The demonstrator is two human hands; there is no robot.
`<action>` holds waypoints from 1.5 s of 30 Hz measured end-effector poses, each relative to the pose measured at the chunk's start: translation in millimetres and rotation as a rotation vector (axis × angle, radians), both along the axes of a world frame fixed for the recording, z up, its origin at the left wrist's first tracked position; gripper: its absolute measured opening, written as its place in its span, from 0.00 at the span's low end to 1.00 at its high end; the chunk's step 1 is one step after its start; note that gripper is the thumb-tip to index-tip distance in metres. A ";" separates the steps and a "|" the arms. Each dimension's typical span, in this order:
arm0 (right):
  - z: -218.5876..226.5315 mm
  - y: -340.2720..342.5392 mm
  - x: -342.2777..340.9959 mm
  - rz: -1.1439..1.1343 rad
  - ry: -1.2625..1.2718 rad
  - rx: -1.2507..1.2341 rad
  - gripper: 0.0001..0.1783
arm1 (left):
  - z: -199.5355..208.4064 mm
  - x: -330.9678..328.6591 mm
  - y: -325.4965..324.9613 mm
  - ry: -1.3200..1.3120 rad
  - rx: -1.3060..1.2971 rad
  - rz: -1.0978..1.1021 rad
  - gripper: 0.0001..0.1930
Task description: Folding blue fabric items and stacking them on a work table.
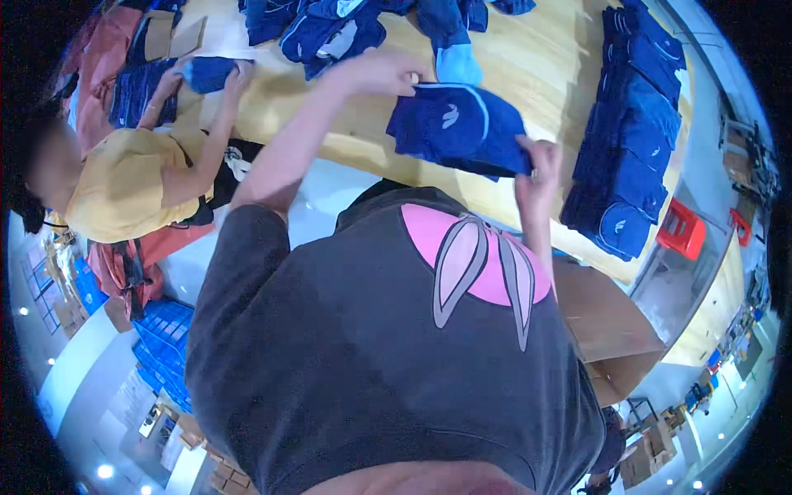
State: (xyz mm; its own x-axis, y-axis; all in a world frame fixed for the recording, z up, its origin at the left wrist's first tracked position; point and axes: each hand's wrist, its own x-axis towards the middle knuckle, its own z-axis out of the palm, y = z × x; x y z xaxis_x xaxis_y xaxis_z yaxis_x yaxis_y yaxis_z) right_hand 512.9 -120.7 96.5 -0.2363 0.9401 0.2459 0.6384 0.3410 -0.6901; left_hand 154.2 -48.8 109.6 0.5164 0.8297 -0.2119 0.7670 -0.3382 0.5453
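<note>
Holding one folded navy garment (458,132) taut between both hands, you seem to be at the straightening step. It sits over the near side of the desk (549,45); whether it touches the wood is unclear. Your left hand (384,73) pinches its upper left corner, and your right hand (538,165) grasps its right end. The next move likely calls for an even pull from both sides, so that the fold lies flat.

Counting what you have: one garment in your grasp; one long row of folded garments (627,124) down the desk's right side, overlapping too closely to number; one loose heap of clothes (334,37) on the far side, too tangled to count. To your left, one co-worker (136,181) holds one folded blue piece (208,74) in two hands. Near your right side stands one open cardboard box (606,305).
</note>
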 end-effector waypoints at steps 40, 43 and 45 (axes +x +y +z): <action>-119.1 7.7 -65.7 0.147 -0.565 0.122 0.31 | -134.2 99.0 -76.9 0.095 0.528 0.457 0.28; -117.6 9.3 -67.3 0.148 -0.681 0.125 0.32 | -133.6 88.9 -69.7 0.091 0.433 0.409 0.31; -114.4 5.7 -68.7 0.163 -0.645 0.124 0.32 | -143.6 69.1 -63.3 0.090 0.423 0.469 0.31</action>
State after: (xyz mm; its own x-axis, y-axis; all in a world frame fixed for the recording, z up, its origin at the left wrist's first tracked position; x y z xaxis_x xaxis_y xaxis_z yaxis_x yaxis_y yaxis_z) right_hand 444.3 -114.9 -17.9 -0.5086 0.8537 0.1118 0.8429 0.5202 -0.1375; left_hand 223.3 -112.1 -34.0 0.0737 0.9848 0.1575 0.9223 -0.1274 0.3649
